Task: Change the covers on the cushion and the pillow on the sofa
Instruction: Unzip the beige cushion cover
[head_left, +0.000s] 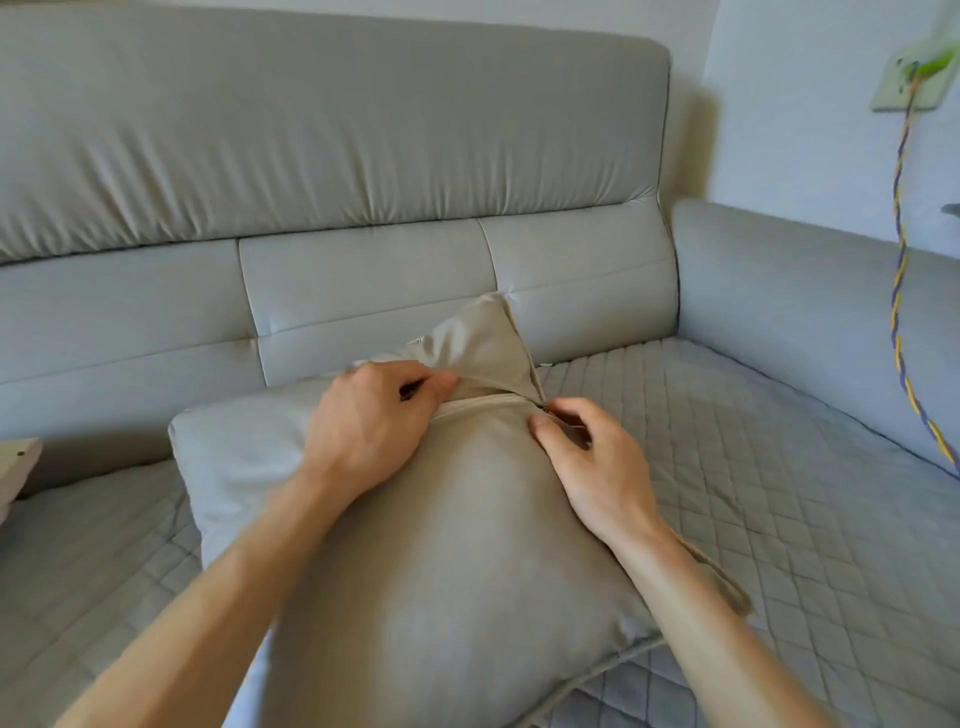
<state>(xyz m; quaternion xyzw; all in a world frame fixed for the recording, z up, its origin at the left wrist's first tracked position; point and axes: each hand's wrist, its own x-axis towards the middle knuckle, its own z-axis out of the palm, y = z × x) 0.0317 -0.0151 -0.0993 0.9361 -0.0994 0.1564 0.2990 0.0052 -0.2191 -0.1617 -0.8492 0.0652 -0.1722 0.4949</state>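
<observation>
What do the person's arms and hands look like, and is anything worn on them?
The left forearm and right forearm are bare, with no sleeve in view. The left hand and right hand wear no gloves, and no ring, watch or bracelet is visible.

Beige cushion cover (467, 545): soft matt cloth, faintly napped. Sofa back (332, 156) at twelve o'clock: smooth grey, slight sheen, leather-like. Seat pad (753, 467) at three o'clock: matt quilted cloth, diamond-stitched.
</observation>
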